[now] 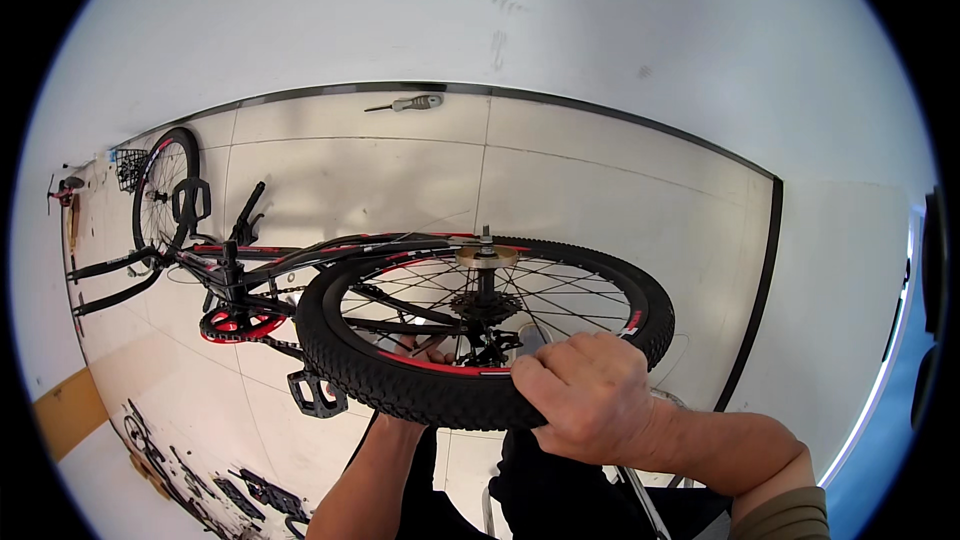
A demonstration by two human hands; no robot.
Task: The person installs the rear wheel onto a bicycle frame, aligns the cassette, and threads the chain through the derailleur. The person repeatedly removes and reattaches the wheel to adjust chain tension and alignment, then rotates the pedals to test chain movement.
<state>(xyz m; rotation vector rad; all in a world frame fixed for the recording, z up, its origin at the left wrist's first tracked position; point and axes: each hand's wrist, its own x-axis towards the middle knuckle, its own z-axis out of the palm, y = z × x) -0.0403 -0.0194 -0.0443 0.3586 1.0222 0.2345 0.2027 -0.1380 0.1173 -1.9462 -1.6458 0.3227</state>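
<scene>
1. The rear wheel (486, 285) sat tilted at the back end of the bicycle frame (290, 265), above the tiled floor (580, 175), with its axle nut (486, 233) uppermost.
2. The right hand (585, 390) was closed firmly over the near right side of the rear wheel, thumb and fingers wrapped on the tyre.
3. The left hand (410, 345) reached beneath the near side of the rear wheel and showed only partly through the spokes, close to the derailleur (490, 348); how far it was open, and whether it held anything, could not be told.
4. As a judgement, the rear wheel looked roughly placed in the frame, while its final seating and the nut's tightness could not be confirmed. The fork (115, 280), far left of the rear wheel, had no wheel between its legs, so that end appeared undone.
5. The front wheel (160, 197) stood apart, beyond and left of the rear wheel. A screwdriver (418, 102) lay beyond the rear wheel, unused.
</scene>
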